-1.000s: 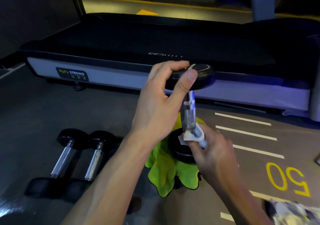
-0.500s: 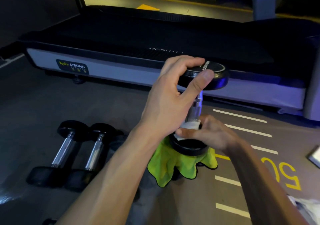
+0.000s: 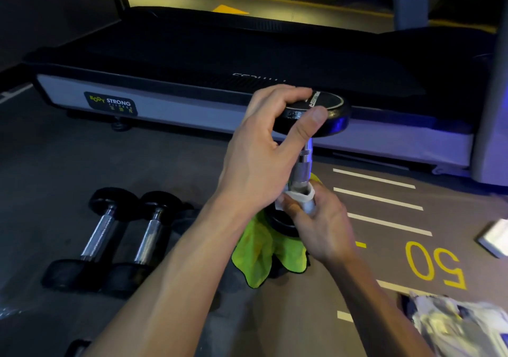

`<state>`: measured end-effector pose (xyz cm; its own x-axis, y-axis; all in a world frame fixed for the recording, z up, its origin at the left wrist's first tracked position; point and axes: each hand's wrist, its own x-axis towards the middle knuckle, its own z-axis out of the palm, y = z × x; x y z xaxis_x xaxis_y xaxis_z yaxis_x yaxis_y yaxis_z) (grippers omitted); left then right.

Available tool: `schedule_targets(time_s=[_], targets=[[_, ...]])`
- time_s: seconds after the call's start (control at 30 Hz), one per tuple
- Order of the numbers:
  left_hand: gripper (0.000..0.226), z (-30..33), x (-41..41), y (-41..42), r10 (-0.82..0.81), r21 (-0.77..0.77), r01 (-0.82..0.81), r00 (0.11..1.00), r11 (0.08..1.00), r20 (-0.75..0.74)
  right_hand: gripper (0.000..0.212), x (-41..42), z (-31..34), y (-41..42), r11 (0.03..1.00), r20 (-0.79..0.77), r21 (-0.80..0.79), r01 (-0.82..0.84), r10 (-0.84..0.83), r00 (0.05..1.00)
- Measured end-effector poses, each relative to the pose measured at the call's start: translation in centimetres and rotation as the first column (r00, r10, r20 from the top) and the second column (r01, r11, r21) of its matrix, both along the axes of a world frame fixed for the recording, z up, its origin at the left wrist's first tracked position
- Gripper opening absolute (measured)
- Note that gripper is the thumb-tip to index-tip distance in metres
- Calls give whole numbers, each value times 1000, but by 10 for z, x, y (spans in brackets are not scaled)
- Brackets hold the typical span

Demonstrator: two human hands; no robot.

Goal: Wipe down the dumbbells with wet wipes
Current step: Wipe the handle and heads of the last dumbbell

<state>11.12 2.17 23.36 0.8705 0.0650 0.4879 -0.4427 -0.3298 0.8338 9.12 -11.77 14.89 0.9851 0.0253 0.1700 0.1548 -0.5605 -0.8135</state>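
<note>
The left hand (image 3: 264,147) grips the top head of an upright dumbbell (image 3: 303,164), thumb and fingers clamped on its rim. Its lower head stands on a yellow-green cloth (image 3: 258,255) on the floor (image 3: 165,164), just in front of the treadmill (image 3: 220,54). The right hand (image 3: 319,224) pinches a white wet wipe (image 3: 298,198) around the bottom of the chrome handle. 2 more dumbbells (image 3: 123,235) lie side by side toward the floor's left edge. A crinkled packet (image 3: 453,326) lies at the near right corner; its contents cannot be told.
</note>
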Motion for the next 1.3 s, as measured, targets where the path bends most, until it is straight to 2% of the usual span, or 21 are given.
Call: schedule_targets(time_s=[0.07, 0.13, 0.2, 0.3, 0.37, 0.47, 0.53, 0.6, 0.7, 0.8, 0.9, 1.0, 1.07, 1.17, 1.3], targets=[[31, 0, -2, 1, -2, 0, 2, 1000, 1000, 1, 10, -3, -5, -2, 998, 20, -47, 36, -35, 999], [32, 0, -4, 1, -5, 1, 5, 1000, 1000, -6, 35, -13, -11, -7, 981, 12, -189, 37, -36, 999], [34, 1, -5, -1, -15, 14, 16, 1000, 1000, -15, 48, -22, -12, -14, 952, 57, -297, 80, -66, 996], [36, 1, -5, -6, -27, 37, 28, 1000, 999, -16, 42, -34, -10, -24, 916, 192, -366, 167, -101, 976], [38, 1, -6, -9, -45, 57, 46, 999, 997, -8, 39, -39, -13, -24, 905, 227, -386, 178, -94, 969], [39, -1, -9, -12, -53, 72, 52, 999, 996, 7, 42, -32, -11, -21, 958, 88, -271, 92, -70, 994], [38, -1, -10, -12, -59, 74, 57, 998, 996, 16, 35, -12, -7, -24, 982, -39, -178, -67, 61, 997], [37, -2, -9, -10, -73, 77, 72, 997, 994, 19, 29, 12, 1, -26, 967, -178, -44, -251, 240, 954], [34, -4, -5, -5, -91, 48, 90, 995, 995, 35, 24, 36, 14, -28, 911, -322, 174, -374, 411, 853], [31, -6, -1, 0, -74, 21, 73, 996, 997, 46, 25, 47, 21, -25, 899, -390, 174, -403, 438, 810], [26, -6, 2, 4, -49, -17, 50, 998, 999, 34, 14, 42, 17, -17, 938, -339, 129, -321, 346, 875], [26, -5, 2, 8, -79, 17, 79, 996, 997, 30, 27, 29, 4, -8, 976, -217, -18, -215, 206, 954], [27, -5, -1, 7, -91, 30, 90, 995, 996, 35, 34, 19, 1, -8, 980, -155, -75, -182, 169, 973], [27, -5, -3, 7, -61, 20, 60, 998, 998, 29, 13, 3, 4, -11, 981, -56, -106, -164, 159, 986], [27, -5, -3, 5, -35, -1, 35, 999, 999, 27, 14, -11, 6, -20, 989, -2, -104, -109, 109, 994]])
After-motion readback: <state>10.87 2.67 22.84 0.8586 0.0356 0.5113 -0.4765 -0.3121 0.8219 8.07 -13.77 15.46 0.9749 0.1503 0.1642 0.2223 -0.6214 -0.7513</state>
